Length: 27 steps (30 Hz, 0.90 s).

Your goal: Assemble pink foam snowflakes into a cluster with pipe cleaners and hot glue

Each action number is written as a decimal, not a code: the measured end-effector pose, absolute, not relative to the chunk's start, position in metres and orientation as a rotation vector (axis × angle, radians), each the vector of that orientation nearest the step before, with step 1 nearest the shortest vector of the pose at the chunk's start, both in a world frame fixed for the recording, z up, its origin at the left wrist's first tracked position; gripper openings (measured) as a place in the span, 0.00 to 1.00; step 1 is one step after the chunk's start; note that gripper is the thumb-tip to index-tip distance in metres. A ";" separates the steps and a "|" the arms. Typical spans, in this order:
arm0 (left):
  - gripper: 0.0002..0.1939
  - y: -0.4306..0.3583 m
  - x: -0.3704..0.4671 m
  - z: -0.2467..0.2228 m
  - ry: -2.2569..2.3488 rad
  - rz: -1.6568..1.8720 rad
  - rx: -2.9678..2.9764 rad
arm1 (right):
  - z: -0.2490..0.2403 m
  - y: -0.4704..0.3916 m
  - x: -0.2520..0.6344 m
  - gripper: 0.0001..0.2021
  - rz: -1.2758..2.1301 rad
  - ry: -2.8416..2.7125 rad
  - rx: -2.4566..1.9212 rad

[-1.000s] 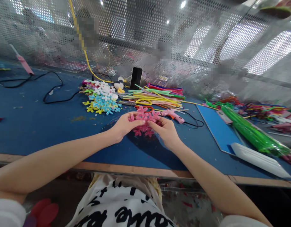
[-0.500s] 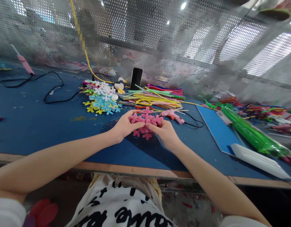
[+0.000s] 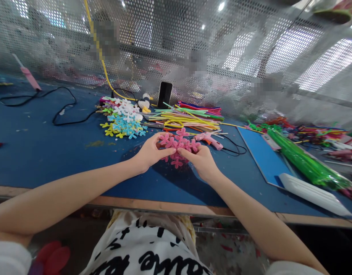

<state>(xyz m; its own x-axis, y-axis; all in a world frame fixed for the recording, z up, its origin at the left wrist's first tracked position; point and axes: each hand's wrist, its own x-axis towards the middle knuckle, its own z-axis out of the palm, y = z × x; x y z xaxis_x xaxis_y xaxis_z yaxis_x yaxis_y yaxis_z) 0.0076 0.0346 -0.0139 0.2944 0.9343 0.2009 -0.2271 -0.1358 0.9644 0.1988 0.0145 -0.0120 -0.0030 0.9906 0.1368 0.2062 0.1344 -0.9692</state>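
Observation:
Between both hands, just above the table, is a pink fuzzy pipe-cleaner snowflake (image 3: 180, 142) made of small flower-like tips. My left hand (image 3: 153, 152) is closed on its left side, thumb pressed near the middle. From the right, my right hand (image 3: 201, 160) pinches it as well, with its thumb close to the other thumb. The fingers behind the snowflake are partly hidden. Beyond my right hand lies a pink hot glue gun (image 3: 209, 140). Scissors (image 3: 155, 125) rest on the table past my left hand.
A pile of white, blue and yellow pipe-cleaner snowflakes (image 3: 126, 116) lies to the left of loose pipe cleaners (image 3: 190, 118). A phone (image 3: 165, 94) leans upright behind. Right are a blue board (image 3: 262, 156), a green plastic-wrapped bundle (image 3: 304, 160) and a white piece (image 3: 313, 194). A black cord (image 3: 70, 95) trails left.
The pink snowflake has turned slightly clockwise in my fingers, its top tip shifting to the right. Both hands keep hold of it in nearly the same place.

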 end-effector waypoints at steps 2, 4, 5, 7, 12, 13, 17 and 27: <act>0.31 0.034 0.008 -0.014 0.718 1.160 1.307 | -0.011 0.014 0.199 0.19 1.004 -1.397 -1.253; 0.30 0.034 0.009 -0.013 0.709 1.149 1.319 | -0.010 0.013 0.198 0.19 1.016 -1.380 -1.262; 0.30 0.033 0.009 -0.013 0.708 1.148 1.325 | -0.010 0.013 0.198 0.19 1.020 -1.374 -1.268; 0.28 0.032 0.009 -0.013 0.706 1.150 1.328 | -0.009 0.013 0.197 0.20 1.027 -1.368 -1.273; 0.29 0.032 0.009 -0.012 0.693 1.147 1.284 | -0.007 0.012 0.195 0.20 1.090 -1.382 -1.245; 0.29 0.032 0.009 -0.012 0.693 1.147 1.278 | -0.006 0.012 0.194 0.20 1.113 -1.378 -1.233; 0.29 0.033 0.009 -0.013 0.739 1.125 1.319 | -0.004 0.010 0.192 0.19 1.154 -1.366 -1.179; 0.27 0.030 0.007 -0.011 0.766 1.113 1.397 | -0.008 0.012 0.197 0.18 1.079 -1.386 -1.244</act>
